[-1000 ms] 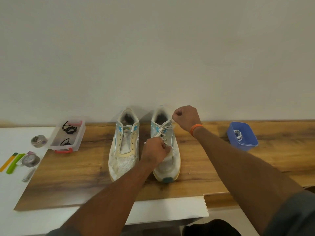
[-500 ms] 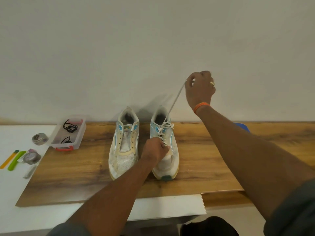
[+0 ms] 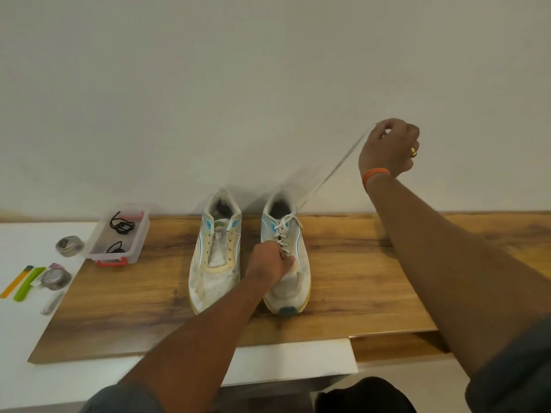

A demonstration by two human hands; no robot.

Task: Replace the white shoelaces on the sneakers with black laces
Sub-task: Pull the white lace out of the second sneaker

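Observation:
Two worn white sneakers stand side by side on a wooden board (image 3: 351, 281), toes toward me. The left sneaker (image 3: 216, 254) has no lace. The right sneaker (image 3: 293, 281) still carries a white lace (image 3: 283, 231) in its upper eyelets. My left hand (image 3: 269, 262) presses down on the right sneaker's midfoot, fingers closed at the lower lacing. My right hand (image 3: 387, 147) is raised high to the right, pinching one end of the white lace, which runs blurred and taut from the top eyelets. Black laces (image 3: 120, 226) lie coiled in a clear box (image 3: 140, 234).
The clear box with red clips sits left of the sneakers. On the white table (image 3: 26, 350) at far left lie two tape rolls (image 3: 70, 245), a green and an orange strip (image 3: 22, 281) and a small metal tool. The wall rises right behind the board.
My right hand has gone from the sneaker's collar up and out to the right, drawing the white lace out longer. The left hand has stayed on the right sneaker. The blue container is now hidden behind my right arm.

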